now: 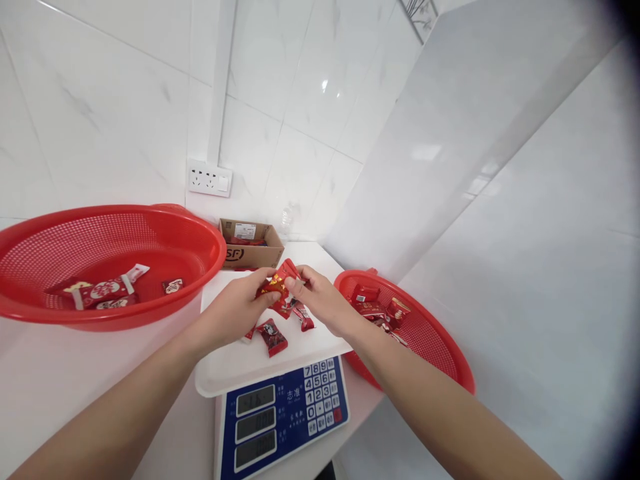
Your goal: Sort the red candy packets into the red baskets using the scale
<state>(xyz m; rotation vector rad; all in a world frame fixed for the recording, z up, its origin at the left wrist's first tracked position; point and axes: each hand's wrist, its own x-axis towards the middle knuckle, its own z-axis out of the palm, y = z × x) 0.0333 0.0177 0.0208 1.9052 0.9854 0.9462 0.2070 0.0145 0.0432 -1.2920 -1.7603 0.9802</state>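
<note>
The left hand (243,303) and the right hand (323,300) meet over the white tray (320,343) of a scale (286,417). Each grip is clamped on the red-and-gold packet (279,285), thumb against fingers, with the packet raised off the tray between them (whether a further wrapper is tucked beneath it, I cannot tell).

Below, at least 3 small red packets (273,337) lie loose on the tray; 1 is partly hidden near the left hand. The scale's blue panel faces the person, with 3 display windows (255,425) on its left and a keypad (323,397) on its right.

To the left, a large red basket (150,257) holds a few red and white packets (106,291). To the right, a 2nd red basket (435,347) holds a cluster of red packets (399,311), partly hidden by the right arm. Behind the tray, an open cardboard box (263,257) stands on the white bench (45,380), below a wall socket (210,179).
</note>
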